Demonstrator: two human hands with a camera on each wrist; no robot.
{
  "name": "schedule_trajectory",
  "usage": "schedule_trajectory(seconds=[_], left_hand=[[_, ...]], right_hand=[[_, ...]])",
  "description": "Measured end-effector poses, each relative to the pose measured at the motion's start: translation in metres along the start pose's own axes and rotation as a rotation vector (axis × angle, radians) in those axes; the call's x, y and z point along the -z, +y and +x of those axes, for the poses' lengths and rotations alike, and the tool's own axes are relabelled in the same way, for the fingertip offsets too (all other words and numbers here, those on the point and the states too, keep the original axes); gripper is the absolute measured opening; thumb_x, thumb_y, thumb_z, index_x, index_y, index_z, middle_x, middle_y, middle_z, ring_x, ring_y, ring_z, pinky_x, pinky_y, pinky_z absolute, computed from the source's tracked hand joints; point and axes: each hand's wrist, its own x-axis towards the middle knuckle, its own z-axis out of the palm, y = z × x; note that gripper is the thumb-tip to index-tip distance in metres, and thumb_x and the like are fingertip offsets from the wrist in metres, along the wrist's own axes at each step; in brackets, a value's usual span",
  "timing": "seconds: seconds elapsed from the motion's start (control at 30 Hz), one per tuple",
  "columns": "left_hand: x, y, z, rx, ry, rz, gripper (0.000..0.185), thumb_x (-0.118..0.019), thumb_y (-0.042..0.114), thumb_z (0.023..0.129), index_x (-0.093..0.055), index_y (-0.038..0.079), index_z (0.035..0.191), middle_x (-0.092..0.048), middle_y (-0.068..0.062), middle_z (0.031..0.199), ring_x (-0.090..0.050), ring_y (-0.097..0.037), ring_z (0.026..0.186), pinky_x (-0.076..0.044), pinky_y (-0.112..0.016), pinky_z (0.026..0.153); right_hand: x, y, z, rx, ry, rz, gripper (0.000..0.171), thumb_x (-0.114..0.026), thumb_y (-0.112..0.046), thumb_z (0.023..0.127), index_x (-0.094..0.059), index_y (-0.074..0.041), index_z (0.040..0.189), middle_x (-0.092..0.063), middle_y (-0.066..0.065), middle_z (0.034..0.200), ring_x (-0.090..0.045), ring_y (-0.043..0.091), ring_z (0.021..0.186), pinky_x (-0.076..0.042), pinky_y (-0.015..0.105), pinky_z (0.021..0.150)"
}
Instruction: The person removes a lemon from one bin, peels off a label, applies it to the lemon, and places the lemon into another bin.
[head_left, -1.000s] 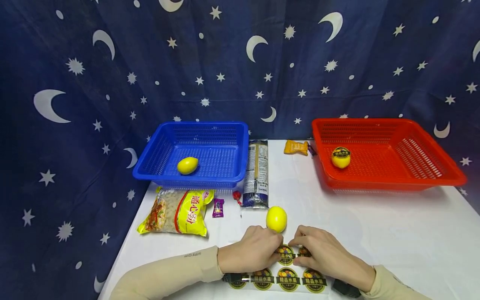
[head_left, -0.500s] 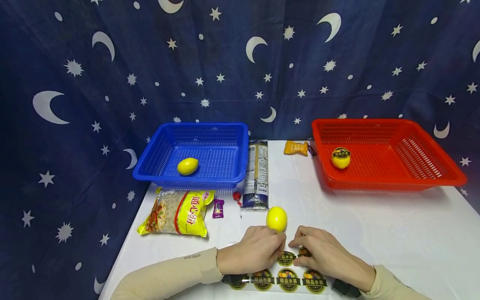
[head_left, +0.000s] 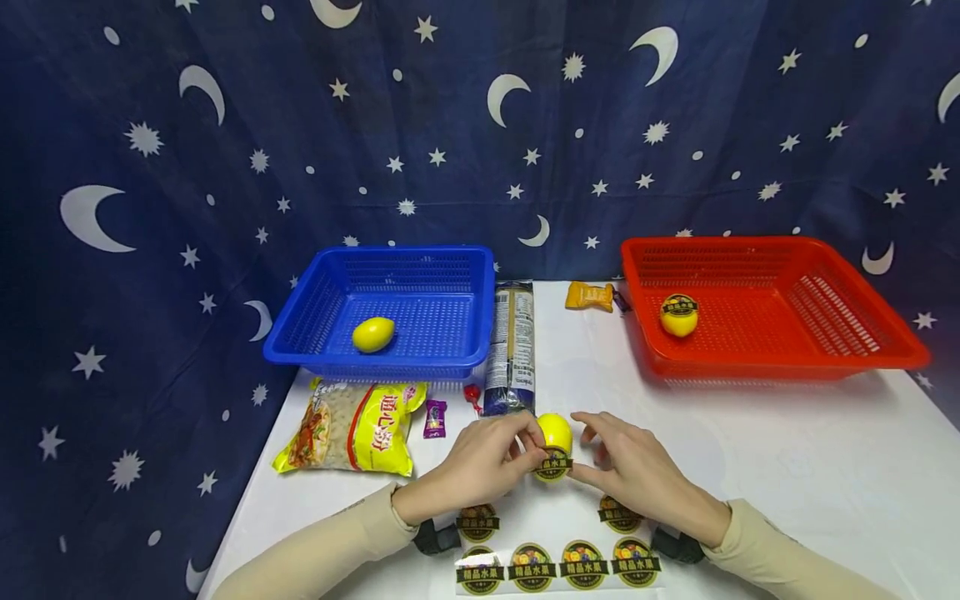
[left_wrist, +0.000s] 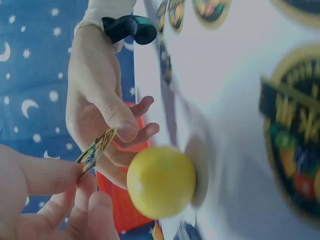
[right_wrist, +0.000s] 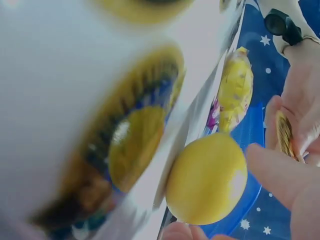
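My left hand (head_left: 480,462) pinches a round black-and-gold fruit sticker (head_left: 553,464) between thumb and finger. The sticker hangs just in front of a yellow lemon (head_left: 557,430) on the table; the left wrist view shows it edge-on (left_wrist: 95,151), apart from the lemon (left_wrist: 161,182). To the right of the lemon, my right hand (head_left: 637,467) has its fingers spread and holds nothing. Its thumb tip is close to the sticker's edge; whether they touch I cannot tell. Below both hands lies the sticker sheet (head_left: 547,521), with several stickers on it.
A blue basket (head_left: 405,367) at back left holds one lemon (head_left: 373,334). In the red basket (head_left: 780,364) at back right sits a lemon with a sticker (head_left: 679,317). Nearby lie a yellow food bag (head_left: 352,427), purple candy (head_left: 435,419), lollipop (head_left: 472,393), long packet (head_left: 512,350) and orange-wrapped candy (head_left: 589,296).
My left hand has lifted a sticker off the sheet and brought it up in front of the lemon. My right hand has moved away from the sheet to the lemon's right side.
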Motion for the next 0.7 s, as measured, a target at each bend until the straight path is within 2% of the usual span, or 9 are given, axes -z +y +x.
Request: schedule_trajectory(seconds=[0.1,0.23,0.3,0.47,0.7], left_hand=[[0.007,-0.006,0.004,0.026,0.053,-0.037,0.005,-0.071,0.021,0.096,-0.068,0.019,0.098,-0.073,0.009,0.087,-0.057,0.001,0.071,-0.044,-0.018,0.067],[0.012,-0.013,0.009,0.056,0.092,-0.079,0.004,-0.070,0.020,0.097,-0.068,0.017,0.098,-0.073,0.007,0.087,-0.058,-0.004,0.072,-0.045,-0.020,0.068],[0.013,-0.017,0.012,0.071,0.099,-0.094,0.005,-0.069,0.021,0.098,-0.068,0.016,0.097,-0.073,0.006,0.086,-0.057,-0.005,0.071,-0.045,-0.020,0.066],[0.010,-0.025,0.019,0.085,0.084,-0.106,0.006,-0.069,0.021,0.098,-0.068,0.016,0.097,-0.074,0.004,0.087,-0.054,-0.004,0.068,-0.043,-0.020,0.063],[0.001,-0.026,0.028,0.069,0.064,-0.050,0.006,-0.072,0.023,0.096,-0.070,0.018,0.098,-0.075,0.006,0.087,-0.051,0.001,0.064,-0.040,-0.019,0.062]], right_hand=[[-0.005,-0.001,0.011,0.005,0.029,-0.029,0.070,-0.087,-0.050,0.077,-0.066,-0.011,0.131,-0.070,-0.006,0.096,-0.059,0.003,0.075,-0.046,0.020,0.064],[-0.010,-0.002,0.020,-0.008,0.004,-0.030,0.067,-0.082,-0.060,0.078,-0.070,-0.015,0.126,-0.068,-0.009,0.090,-0.057,0.002,0.072,-0.041,0.019,0.062],[-0.011,-0.003,0.022,-0.014,-0.008,-0.024,0.066,-0.082,-0.060,0.078,-0.070,-0.016,0.125,-0.066,-0.009,0.087,-0.054,0.001,0.069,-0.038,0.018,0.061],[-0.010,-0.005,0.027,0.003,-0.022,-0.010,0.065,-0.086,-0.054,0.076,-0.071,-0.018,0.127,-0.069,-0.011,0.093,-0.057,0.001,0.071,-0.041,0.018,0.062],[-0.008,-0.005,0.030,0.021,-0.052,0.023,0.066,-0.089,-0.051,0.074,-0.071,-0.019,0.128,-0.065,-0.014,0.091,-0.058,0.001,0.073,-0.042,0.018,0.063]])
